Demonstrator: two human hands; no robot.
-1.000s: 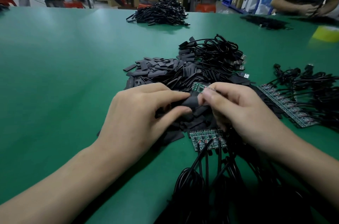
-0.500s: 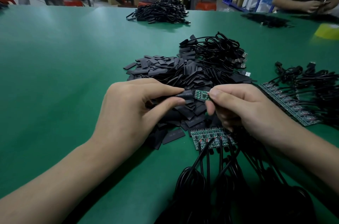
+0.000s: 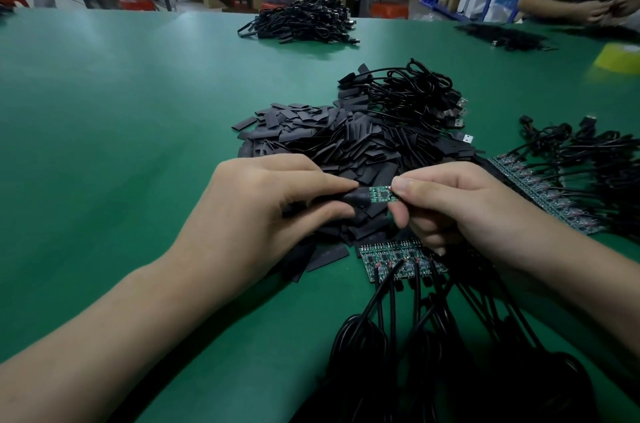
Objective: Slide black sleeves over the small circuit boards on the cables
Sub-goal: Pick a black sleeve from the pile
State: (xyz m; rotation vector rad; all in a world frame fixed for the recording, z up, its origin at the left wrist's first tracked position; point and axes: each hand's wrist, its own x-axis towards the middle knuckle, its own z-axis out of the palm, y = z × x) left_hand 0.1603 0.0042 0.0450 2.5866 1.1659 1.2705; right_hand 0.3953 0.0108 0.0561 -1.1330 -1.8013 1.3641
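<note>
My left hand (image 3: 270, 211) pinches a black sleeve (image 3: 356, 198) between thumb and forefinger. Its open end sits over the left tip of a small green circuit board (image 3: 381, 194). My right hand (image 3: 460, 208) pinches the board's right end, and most of the board is still bare between my hands. Both hands hover just above a heap of loose black sleeves (image 3: 332, 142). A row of joined boards with cables (image 3: 398, 258) lies below my right hand.
Coiled black cables (image 3: 415, 353) spread toward me at the lower right. Another strip of boards with cables (image 3: 554, 194) lies to the right, and a pile of USB cables (image 3: 415, 93) behind the sleeves. More cable bundles (image 3: 304, 22) lie far back; another person's hands (image 3: 602, 8) work at the top right.
Both hands lifted off the sleeve heap and straightened the board between them. The sleeve's mouth has come onto the board's left tip.
</note>
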